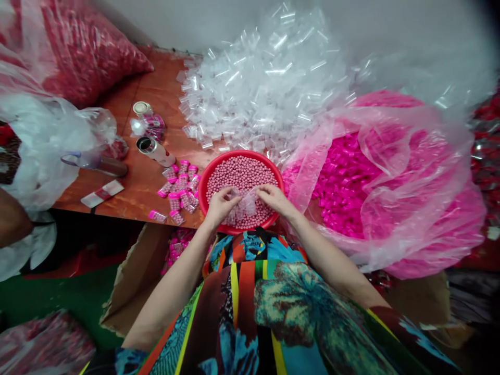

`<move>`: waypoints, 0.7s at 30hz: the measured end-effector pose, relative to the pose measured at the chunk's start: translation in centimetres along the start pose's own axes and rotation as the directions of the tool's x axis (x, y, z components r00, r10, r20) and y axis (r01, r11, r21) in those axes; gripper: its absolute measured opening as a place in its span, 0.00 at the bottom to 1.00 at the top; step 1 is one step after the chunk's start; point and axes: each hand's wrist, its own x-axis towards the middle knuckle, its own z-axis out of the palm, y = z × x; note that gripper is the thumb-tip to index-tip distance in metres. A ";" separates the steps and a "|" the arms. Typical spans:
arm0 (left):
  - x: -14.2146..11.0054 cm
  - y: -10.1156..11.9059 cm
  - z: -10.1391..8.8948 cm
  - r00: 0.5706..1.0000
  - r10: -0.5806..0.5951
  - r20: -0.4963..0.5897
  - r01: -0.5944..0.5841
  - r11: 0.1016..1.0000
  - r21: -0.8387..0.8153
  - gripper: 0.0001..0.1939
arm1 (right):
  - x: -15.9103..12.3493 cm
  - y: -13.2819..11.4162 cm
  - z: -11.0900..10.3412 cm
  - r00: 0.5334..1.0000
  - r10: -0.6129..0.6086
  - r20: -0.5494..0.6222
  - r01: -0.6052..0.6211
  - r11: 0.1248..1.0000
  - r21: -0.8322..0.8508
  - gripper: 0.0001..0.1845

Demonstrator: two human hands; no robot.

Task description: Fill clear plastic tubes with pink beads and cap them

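A red basin (202,194) full of small pink beads (246,169) stands at the table's front edge. Over it, my left hand (223,204) pinches a small clear plastic container at the basin's left side. My right hand (272,197) has its fingers closed on another clear plastic container at the right. More clear containers (249,204) lie on the beads between my hands. Left of the basin are several small bead-filled bottles with pink caps (183,182), some standing and some lying down.
Behind the basin rises a big heap of clear containers (258,88). A plastic bag of bright pink caps (347,182) lies to the right. At left are a thermos (154,151), a cup with a handle (101,162) and a red-filled bag (86,52). A cardboard box (135,271) sits below the edge.
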 end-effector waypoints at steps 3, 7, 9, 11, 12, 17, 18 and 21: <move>-0.2 1.1 0.5 0.976 -0.183 0.119 0.217 0.880 -0.423 0.24 | -1.0 0.4 2.2 0.989 -0.141 -0.040 0.133 0.980 -0.150 0.22; -0.9 2.5 0.8 0.920 -0.185 0.345 0.378 0.654 -0.656 0.25 | -2.2 -0.2 3.7 0.962 -0.272 0.031 0.272 0.942 -0.196 0.22; -1.1 2.7 0.9 0.910 -0.162 0.381 0.394 0.618 -0.680 0.23 | -2.5 -0.7 3.4 0.941 -0.336 0.043 0.336 0.912 -0.236 0.18; -1.2 2.5 0.8 0.911 -0.179 0.370 0.397 0.618 -0.678 0.23 | -2.7 -0.9 2.7 0.914 -0.401 0.056 0.398 0.862 -0.316 0.16; -1.2 2.3 0.7 0.916 -0.191 0.354 0.391 0.628 -0.673 0.24 | -2.8 -0.9 2.4 0.903 -0.423 0.074 0.419 0.834 -0.359 0.16; -1.0 1.6 0.2 0.974 -0.144 0.175 0.203 0.899 -0.389 0.22 | -2.6 -0.1 1.9 0.922 -0.383 0.062 0.376 0.840 -0.391 0.12; -1.0 1.9 0.2 0.991 -0.063 0.120 0.088 0.973 -0.213 0.20 | -2.6 0.1 2.0 0.934 -0.354 0.051 0.345 0.858 -0.381 0.11; -1.3 3.0 0.7 0.943 0.268 0.196 -0.325 0.865 0.383 0.19 | -2.3 0.3 2.1 0.968 -0.242 0.070 0.251 0.898 -0.361 0.09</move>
